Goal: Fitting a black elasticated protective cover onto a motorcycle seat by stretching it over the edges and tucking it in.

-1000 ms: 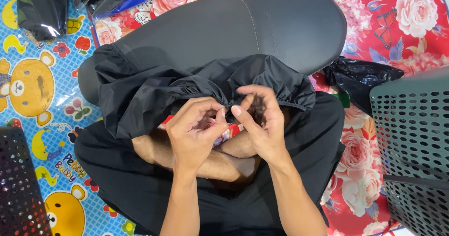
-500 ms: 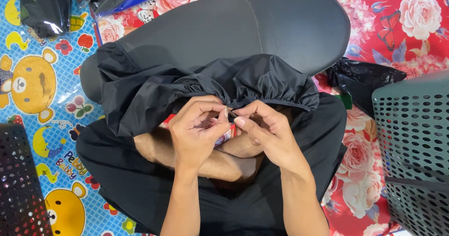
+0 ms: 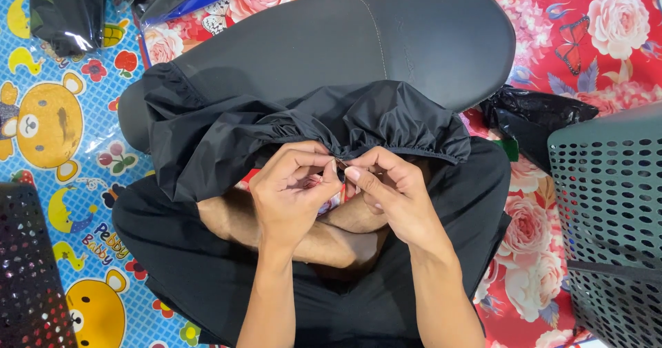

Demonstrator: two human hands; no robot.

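Bright floor mats (image 3: 48, 134), one with cartoon bears and one with roses, lie under a person sitting cross-legged. Nearest, the left hand (image 3: 289, 196) and right hand (image 3: 393, 196) meet over the lap, fingertips pinched together on the elastic hem of a black cover (image 3: 289, 131), apparently to work its gathered edge. Beyond them the cover drapes partly over a dark seat cushion (image 3: 386, 37), which props it up. A perforated basket (image 3: 610, 217) stands to the right, and black bags (image 3: 58, 10) lie farthest off.
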